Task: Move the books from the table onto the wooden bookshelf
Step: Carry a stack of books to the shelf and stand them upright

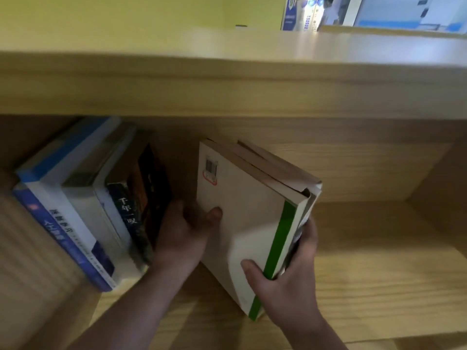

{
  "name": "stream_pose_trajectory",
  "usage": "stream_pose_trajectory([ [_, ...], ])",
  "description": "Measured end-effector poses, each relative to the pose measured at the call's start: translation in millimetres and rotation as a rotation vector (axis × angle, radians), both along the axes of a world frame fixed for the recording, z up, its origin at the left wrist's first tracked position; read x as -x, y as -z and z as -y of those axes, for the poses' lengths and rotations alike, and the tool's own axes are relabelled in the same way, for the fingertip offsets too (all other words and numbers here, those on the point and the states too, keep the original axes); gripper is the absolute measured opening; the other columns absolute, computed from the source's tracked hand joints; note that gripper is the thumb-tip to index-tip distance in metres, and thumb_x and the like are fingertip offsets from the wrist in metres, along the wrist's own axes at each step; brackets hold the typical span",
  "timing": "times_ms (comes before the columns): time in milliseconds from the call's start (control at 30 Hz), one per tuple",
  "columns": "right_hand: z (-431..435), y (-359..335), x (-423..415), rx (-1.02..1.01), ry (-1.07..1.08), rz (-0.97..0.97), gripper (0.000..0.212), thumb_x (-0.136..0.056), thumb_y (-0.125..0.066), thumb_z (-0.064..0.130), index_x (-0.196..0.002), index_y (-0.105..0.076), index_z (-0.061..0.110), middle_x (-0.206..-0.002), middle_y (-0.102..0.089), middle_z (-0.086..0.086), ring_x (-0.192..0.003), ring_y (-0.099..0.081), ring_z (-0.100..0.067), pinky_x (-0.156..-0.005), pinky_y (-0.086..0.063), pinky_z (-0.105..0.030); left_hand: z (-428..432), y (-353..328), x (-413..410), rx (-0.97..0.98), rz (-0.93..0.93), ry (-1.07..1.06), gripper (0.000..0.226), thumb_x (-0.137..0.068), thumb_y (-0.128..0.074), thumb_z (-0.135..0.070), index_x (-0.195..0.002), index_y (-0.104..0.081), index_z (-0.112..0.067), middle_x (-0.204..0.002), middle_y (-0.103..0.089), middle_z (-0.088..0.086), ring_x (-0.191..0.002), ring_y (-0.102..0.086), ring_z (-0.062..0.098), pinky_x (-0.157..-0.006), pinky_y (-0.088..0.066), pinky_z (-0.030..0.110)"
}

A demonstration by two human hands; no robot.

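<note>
Inside a compartment of the wooden bookshelf (366, 248), I hold a small stack of books (247, 210) on edge; the front one has a cream cover and a green spine. My right hand (285, 281) grips the stack at its spine, thumb on the cover and fingers behind. My left hand (184, 233) sits between this stack and the leaning books, thumb pressed on the cream cover, its fingers hidden. Several books (88, 205) lean leftward at the compartment's left side.
The top board of the bookshelf (227, 79) runs across the view above the compartment. To the right of the held stack the shelf floor is bare wood up to the right side wall (439, 188). Blue and white boxes (303, 13) stand beyond the top.
</note>
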State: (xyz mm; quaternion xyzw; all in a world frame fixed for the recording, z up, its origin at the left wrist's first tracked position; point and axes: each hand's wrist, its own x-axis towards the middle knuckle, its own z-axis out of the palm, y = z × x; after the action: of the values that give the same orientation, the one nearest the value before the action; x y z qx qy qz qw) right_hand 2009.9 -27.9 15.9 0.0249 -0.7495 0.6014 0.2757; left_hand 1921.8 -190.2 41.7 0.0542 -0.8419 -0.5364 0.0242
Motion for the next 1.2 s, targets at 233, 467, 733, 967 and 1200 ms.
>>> stream_pose_trajectory([
  [233, -8.8, -10.7, -19.7, 0.119, -0.222, 0.006, 0.062, -0.088, -0.066, 0.04, -0.143, -0.039, 0.048, -0.139, -0.06, 0.009, -0.13, -0.058, -0.012, -0.098, -0.052, -0.024, -8.4, -11.8, -56.0, -0.161, -0.007, 0.276, 0.039, -0.084, -0.041, -0.074, -0.104, -0.066, -0.052, -0.1, -0.072, -0.018, -0.083, -0.064, 0.0, -0.073, -0.046, 0.029],
  [467, -14.8, -17.3, -0.2, -0.141, -0.264, 0.316, 0.052, -0.072, -0.07, 0.056, -0.118, -0.049, 0.065, -0.123, -0.064, 0.022, -0.117, -0.061, 0.002, -0.095, -0.056, -0.031, 19.5, 3.0, -77.4, 0.109, -0.199, 0.461, 0.092, -0.038, -0.079, -0.071, -0.117, -0.033, -0.079, -0.123, -0.04, -0.04, -0.117, -0.051, -0.002, -0.083, -0.05, 0.022],
  [733, 6.7, -8.8, 15.5, -0.415, -0.37, 0.317, 0.087, -0.066, -0.085, 0.047, -0.123, -0.027, 0.077, -0.123, -0.048, 0.048, -0.113, -0.049, 0.026, -0.073, -0.044, 0.006, 45.3, 22.4, -81.6, -0.108, -0.02, 0.123, 0.055, -0.05, -0.089, -0.045, -0.1, -0.072, -0.03, -0.083, -0.074, -0.026, -0.074, -0.071, -0.005, -0.052, -0.053, 0.013],
  [967, 19.6, 16.3, 38.6, -0.415, -0.353, 0.378, 0.106, -0.069, -0.077, 0.043, -0.155, -0.015, 0.049, -0.142, -0.05, 0.032, -0.129, -0.05, 0.012, -0.102, -0.047, -0.019, 56.5, 13.4, -50.1, -0.098, 0.027, 0.093, 0.031, -0.08, -0.078, -0.037, -0.109, -0.067, -0.032, -0.08, -0.073, -0.022, -0.07, -0.064, -0.017, -0.049, -0.044, 0.004],
  [1200, 27.7, 21.2, 72.6, -0.386, -0.288, 0.314, 0.059, -0.08, -0.076, 0.025, -0.118, -0.049, 0.061, -0.116, -0.062, 0.028, -0.112, -0.06, 0.007, -0.096, -0.051, -0.018, 45.8, 13.5, -51.4, 0.035, -0.048, -0.235, 0.033, -0.076, -0.078, -0.048, -0.1, -0.065, -0.03, -0.08, -0.071, -0.011, -0.071, -0.069, 0.011, -0.063, -0.057, 0.032],
])
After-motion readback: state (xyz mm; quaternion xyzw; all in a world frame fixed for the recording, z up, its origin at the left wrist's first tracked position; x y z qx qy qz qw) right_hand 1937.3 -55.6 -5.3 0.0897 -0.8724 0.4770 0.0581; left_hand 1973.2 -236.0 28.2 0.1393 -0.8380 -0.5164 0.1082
